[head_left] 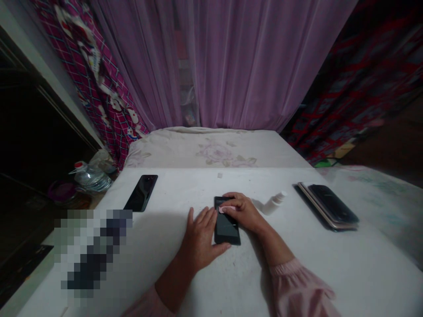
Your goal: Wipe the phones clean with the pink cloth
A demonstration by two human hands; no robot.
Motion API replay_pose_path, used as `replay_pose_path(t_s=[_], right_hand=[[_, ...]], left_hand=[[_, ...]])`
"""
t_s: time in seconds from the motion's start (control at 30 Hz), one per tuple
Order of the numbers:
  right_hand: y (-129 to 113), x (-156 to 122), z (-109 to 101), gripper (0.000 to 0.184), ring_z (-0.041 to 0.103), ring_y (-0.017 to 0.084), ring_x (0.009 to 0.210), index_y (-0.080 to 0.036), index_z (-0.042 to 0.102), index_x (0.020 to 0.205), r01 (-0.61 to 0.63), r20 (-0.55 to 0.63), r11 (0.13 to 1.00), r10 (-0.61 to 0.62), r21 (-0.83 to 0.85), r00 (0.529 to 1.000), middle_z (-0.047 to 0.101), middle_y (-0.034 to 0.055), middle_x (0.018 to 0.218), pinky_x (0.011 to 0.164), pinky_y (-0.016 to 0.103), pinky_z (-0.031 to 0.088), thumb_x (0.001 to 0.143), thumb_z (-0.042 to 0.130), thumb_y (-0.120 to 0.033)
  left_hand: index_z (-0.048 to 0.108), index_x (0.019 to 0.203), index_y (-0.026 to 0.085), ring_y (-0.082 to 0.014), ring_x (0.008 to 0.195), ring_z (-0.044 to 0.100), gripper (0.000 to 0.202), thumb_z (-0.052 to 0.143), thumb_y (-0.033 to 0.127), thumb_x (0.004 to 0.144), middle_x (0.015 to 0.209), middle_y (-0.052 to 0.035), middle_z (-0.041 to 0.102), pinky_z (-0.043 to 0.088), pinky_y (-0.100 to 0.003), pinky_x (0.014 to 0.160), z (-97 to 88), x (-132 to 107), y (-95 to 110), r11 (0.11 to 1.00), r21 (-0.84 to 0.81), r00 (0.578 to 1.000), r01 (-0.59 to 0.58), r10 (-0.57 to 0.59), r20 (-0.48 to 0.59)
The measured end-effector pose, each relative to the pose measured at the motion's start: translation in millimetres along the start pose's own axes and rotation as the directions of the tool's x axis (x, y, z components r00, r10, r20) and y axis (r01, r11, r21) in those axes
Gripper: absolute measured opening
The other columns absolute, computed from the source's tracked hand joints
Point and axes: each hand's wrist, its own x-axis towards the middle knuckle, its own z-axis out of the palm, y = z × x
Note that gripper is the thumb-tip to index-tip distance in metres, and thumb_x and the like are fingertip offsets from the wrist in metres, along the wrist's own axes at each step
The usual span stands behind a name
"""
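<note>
A dark smartphone [228, 233] lies flat on the white-covered table, screen up, in front of me. My left hand [200, 240] rests along its left side, fingers stretched out, fingertips at the phone's edge and thumb at its bottom corner. Over the upper part of the screen, my right hand [243, 211] is closed on a small pink cloth [228, 208], pressing it against the glass. Part of the cloth and the phone's upper right edge are hidden by that hand. A small white bottle [275, 203] is just right of my right hand.
Another dark phone [142, 193] lies at the left, near a blurred-out pixelated patch. Stacked phones [327, 207] lie at the right. A small pale square [220, 175] sits beyond the phone. Past the left edge stands a clear plastic bottle [90, 176]; purple curtains [238, 66] hang behind.
</note>
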Motion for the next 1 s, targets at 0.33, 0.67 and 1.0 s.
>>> replay_pose_path(t_s=[0.33,0.67,1.0], right_hand=[[-1,4,10,0.013,0.067,0.022,0.094,-0.026,0.077,0.084,0.029,-0.139,0.999,-0.032,-0.024,0.990,0.075,0.0049,0.094,0.090,0.040,0.050,0.083,0.065,-0.027],[3,-5,-17,0.006,0.058,0.025,0.118,-0.029,0.079,0.079,0.016,0.183,0.996,-0.033,0.092,0.983,0.061,0.0058,0.128,0.103,0.044,0.046,0.076,0.075,-0.033],[10,1,-4,0.016,0.065,0.025,0.104,-0.028,0.079,0.086,0.061,0.015,0.996,-0.062,0.058,0.998,0.072,0.0069,0.108,0.097,0.045,0.048,0.083,0.065,-0.036]], left_hand=[[0.046,0.141,0.016,-0.0367,0.134,0.044,0.077,0.065,0.060,0.080,0.142,-0.0164,0.053,0.015,-0.065,0.115,-0.6,0,0,1.000,0.014,1.000,-0.002,0.002,0.001],[0.044,0.142,0.015,-0.0360,0.136,0.043,0.078,0.065,0.060,0.081,0.144,-0.0168,0.050,0.014,-0.065,0.115,0.8,0,-1,1.000,-0.004,1.000,-0.003,0.003,0.014],[0.043,0.143,0.016,-0.0345,0.138,0.039,0.081,0.063,0.064,0.080,0.146,-0.0148,0.048,0.012,-0.062,0.117,0.1,-1,-3,1.000,-0.003,0.998,0.014,-0.014,0.060]])
